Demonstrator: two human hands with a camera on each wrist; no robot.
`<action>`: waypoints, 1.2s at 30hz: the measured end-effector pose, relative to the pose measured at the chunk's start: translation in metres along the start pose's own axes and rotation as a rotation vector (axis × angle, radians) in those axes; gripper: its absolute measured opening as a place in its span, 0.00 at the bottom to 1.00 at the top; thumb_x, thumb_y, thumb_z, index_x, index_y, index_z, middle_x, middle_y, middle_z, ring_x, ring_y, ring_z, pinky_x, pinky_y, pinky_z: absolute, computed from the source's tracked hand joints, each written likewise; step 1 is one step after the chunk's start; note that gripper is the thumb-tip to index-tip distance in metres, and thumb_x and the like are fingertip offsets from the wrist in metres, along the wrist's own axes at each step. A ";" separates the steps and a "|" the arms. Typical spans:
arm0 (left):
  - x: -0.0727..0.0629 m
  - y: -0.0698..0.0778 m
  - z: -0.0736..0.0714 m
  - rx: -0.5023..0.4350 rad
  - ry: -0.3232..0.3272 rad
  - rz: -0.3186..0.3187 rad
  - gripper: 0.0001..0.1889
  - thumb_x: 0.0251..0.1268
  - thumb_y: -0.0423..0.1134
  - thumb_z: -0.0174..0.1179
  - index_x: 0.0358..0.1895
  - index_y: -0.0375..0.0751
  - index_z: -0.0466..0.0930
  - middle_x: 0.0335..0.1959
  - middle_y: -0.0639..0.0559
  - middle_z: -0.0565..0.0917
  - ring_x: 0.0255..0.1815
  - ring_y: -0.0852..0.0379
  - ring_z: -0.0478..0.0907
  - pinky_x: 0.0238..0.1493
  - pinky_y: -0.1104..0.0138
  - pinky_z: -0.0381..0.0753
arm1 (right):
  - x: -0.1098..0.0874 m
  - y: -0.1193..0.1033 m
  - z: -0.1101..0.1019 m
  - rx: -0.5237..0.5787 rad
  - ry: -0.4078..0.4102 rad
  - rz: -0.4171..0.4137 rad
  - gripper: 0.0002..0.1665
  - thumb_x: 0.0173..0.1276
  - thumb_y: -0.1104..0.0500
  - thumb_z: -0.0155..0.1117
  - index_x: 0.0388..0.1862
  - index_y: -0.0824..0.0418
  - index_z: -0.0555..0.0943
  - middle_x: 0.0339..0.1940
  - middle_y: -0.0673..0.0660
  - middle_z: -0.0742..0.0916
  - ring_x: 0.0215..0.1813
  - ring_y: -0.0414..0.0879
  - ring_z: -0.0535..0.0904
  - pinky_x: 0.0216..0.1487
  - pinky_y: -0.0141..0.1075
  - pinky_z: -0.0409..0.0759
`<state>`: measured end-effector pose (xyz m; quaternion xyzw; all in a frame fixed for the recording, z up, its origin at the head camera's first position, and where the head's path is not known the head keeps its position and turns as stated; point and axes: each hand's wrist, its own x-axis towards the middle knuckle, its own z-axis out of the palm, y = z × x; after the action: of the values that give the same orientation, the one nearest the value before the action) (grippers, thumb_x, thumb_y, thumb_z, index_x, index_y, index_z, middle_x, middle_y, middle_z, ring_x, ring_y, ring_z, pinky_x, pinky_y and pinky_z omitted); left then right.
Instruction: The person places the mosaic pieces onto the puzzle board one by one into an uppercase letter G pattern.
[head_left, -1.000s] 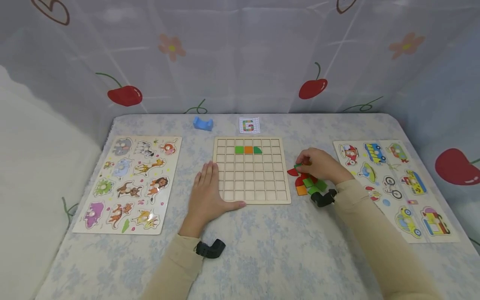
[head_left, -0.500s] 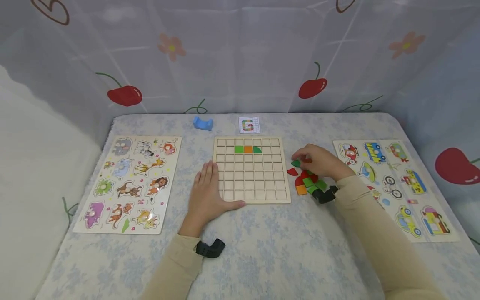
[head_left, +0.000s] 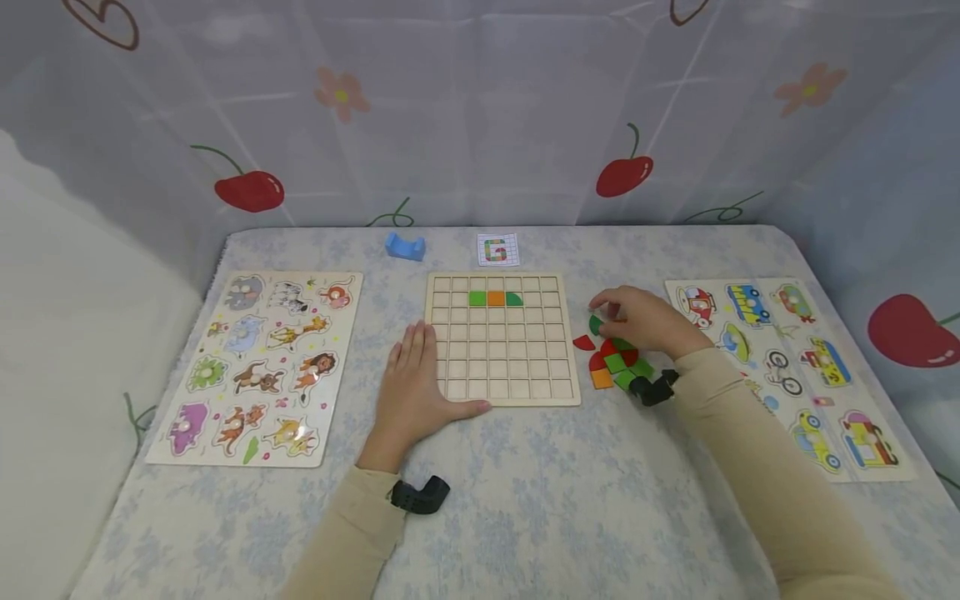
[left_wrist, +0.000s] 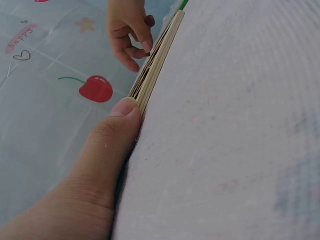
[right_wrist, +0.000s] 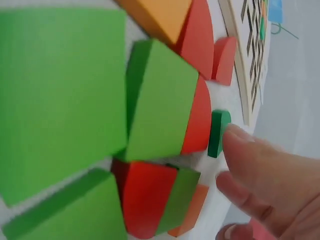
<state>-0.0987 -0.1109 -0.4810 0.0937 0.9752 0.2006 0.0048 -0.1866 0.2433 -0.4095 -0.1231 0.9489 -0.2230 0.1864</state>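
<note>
My left hand point(head_left: 411, 383) lies flat with straight fingers along the left edge of the wooden grid board point(head_left: 572, 358). Its thumb point(left_wrist: 107, 145) rests at the board's front edge. A light green square point(head_left: 477, 298), an orange square point(head_left: 496, 298) and a dark green quarter-circle point(head_left: 513, 298) sit side by side in the grid's second row. To the board's right, my right hand point(head_left: 637, 319) pinches another dark green quarter-circle tile point(right_wrist: 219, 132) by its edges, low over the table. Red, light green and orange tiles point(right_wrist: 160, 100) lie loosely piled below that hand.
An animal puzzle board point(head_left: 281, 367) lies at the left and a vehicle puzzle board point(head_left: 787, 375) at the right, partly under the right arm. Behind the grid are a small pattern card point(head_left: 498, 250) and a blue holder point(head_left: 406, 247). One red tile point(head_left: 583, 342) lies near the grid's edge.
My right hand has drawn the dark green quarter-circle out from the pile toward the back and turned it. The left hand and the tiles in the grid have stayed put.
</note>
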 end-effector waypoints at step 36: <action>0.000 0.001 -0.003 -0.014 -0.018 -0.013 0.78 0.32 0.88 0.55 0.80 0.37 0.37 0.83 0.42 0.41 0.84 0.48 0.35 0.82 0.51 0.42 | 0.039 -0.040 0.015 0.257 0.108 -0.101 0.09 0.67 0.56 0.70 0.44 0.53 0.80 0.41 0.56 0.83 0.37 0.51 0.74 0.32 0.39 0.75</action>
<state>-0.0983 -0.1109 -0.4782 0.0889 0.9742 0.2068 0.0154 -0.2096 0.1908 -0.4145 -0.1338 0.9137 -0.3581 0.1378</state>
